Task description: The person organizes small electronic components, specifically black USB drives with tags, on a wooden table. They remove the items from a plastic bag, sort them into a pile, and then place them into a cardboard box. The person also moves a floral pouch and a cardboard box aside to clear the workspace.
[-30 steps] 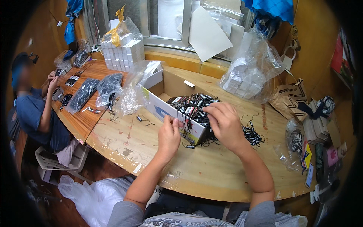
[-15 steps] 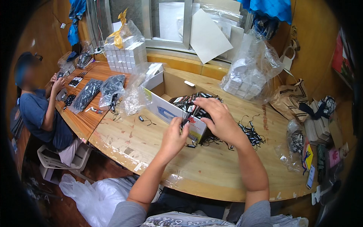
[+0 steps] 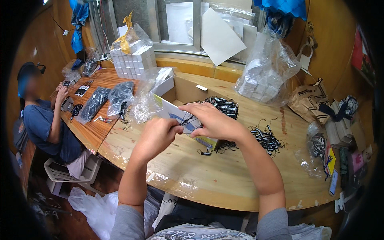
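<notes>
My left hand (image 3: 157, 135) is closed in a pinch on thin black cords (image 3: 185, 120), in front of the white carton's wall. Just right of it, my right hand (image 3: 214, 121) arches over the same cords with fingers stretched and thumb apart; its palm side is hidden. Behind the hands stands an open white cardboard carton (image 3: 165, 86), brown inside. Small black-and-silver corded devices (image 3: 225, 106) are heaped at its right end. A second loose pile of corded devices (image 3: 267, 139) lies right of my right forearm, and a few more (image 3: 205, 152) lie below the carton.
A person (image 3: 48, 120) sits at the left, handling a small dark item. Bagged dark parts (image 3: 94, 105) lie on the reddish table section. White boxes (image 3: 134, 60) are stacked behind; a clear bag of white boxes (image 3: 260, 82) stands back right. A phone (image 3: 333, 183) lies at the right edge.
Both hands have shifted left, away from the heap, with the cords stretched between them. My left hand has turned into a tighter fist. The view has shifted slightly.
</notes>
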Demonstrator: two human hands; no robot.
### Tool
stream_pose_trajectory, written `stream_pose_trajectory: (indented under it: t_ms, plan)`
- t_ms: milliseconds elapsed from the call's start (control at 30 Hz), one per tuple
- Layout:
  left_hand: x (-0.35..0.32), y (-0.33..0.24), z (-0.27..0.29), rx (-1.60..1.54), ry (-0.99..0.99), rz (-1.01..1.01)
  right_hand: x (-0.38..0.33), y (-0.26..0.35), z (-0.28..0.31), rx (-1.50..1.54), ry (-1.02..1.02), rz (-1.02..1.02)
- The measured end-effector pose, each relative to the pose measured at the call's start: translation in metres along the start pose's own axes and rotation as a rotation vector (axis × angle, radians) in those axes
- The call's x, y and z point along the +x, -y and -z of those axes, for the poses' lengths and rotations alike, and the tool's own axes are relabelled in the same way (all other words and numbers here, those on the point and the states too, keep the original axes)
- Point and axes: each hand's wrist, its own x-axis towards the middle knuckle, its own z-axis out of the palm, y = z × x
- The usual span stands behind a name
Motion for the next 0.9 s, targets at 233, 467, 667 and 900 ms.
stream_pose_trajectory:
  t_ms: [233,467,667,900]
  plan:
    - [0.02,-0.004,0.022,0.252,-0.07,-0.199,0.028,0.006,0.008,0.303,0.175,-0.22]
    - [0.023,0.007,0.02,0.211,-0.07,-0.177,0.026,-0.013,0.001,0.556,0.024,-0.272]
    - [0.023,0.003,0.023,0.178,-0.092,-0.147,0.026,-0.002,0.006,0.574,-0.092,-0.322]
    - [0.027,0.0,0.02,-0.09,-0.193,-0.07,0.03,0.003,0.009,0.669,-0.35,-0.069]
